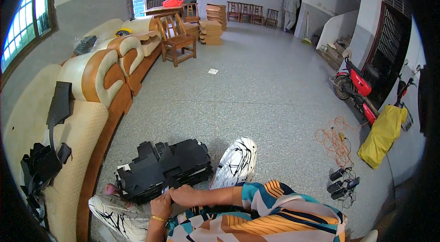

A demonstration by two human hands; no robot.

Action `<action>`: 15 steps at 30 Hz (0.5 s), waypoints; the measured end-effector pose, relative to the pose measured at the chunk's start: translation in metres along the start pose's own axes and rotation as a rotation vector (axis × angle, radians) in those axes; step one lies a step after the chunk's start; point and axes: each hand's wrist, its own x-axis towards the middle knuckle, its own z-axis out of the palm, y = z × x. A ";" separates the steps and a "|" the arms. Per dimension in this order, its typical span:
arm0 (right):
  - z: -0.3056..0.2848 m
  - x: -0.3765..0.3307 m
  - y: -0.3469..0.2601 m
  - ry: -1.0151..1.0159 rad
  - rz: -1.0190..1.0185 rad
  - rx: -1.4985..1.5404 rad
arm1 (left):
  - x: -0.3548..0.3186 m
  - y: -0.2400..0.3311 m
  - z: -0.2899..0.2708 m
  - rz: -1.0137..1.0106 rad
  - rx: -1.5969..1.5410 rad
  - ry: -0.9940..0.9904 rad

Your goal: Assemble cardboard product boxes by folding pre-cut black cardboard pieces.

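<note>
A thick stack of flat black die-cut cardboard pieces [160, 168] lies on the floor between my legs. Close to its near edge, my left hand [160, 207] and my right hand [184, 195] meet with curled fingers pressed together. A small black flap touches the fingertips, but whatever they pinch is mostly hidden by the fingers. A gold-coloured bracelet [159, 218] circles my left wrist. My right forearm comes in from the right, out of a patterned sleeve. Black-streaked white trouser legs [235, 162] flank the stack.
On my left runs a cream and orange sofa [87, 136] with black cardboard scraps [43, 162] on it. Orange cord [337, 139] and black power adapters [343, 184] lie to the right. Beyond are a yellow bag [382, 136], a red scooter [360, 84], a wooden chair [178, 43] and a distant person [290, 8].
</note>
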 end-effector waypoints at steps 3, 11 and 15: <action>-0.013 0.003 -0.004 -0.085 -0.057 -0.131 | 0.003 0.003 -0.002 -0.015 0.155 -0.119; -0.016 0.007 -0.004 -0.085 -0.057 -0.076 | 0.000 0.004 -0.010 -0.051 0.087 -0.054; -0.015 0.001 -0.007 -0.137 -0.069 -0.072 | -0.007 0.000 -0.008 0.020 0.060 -0.003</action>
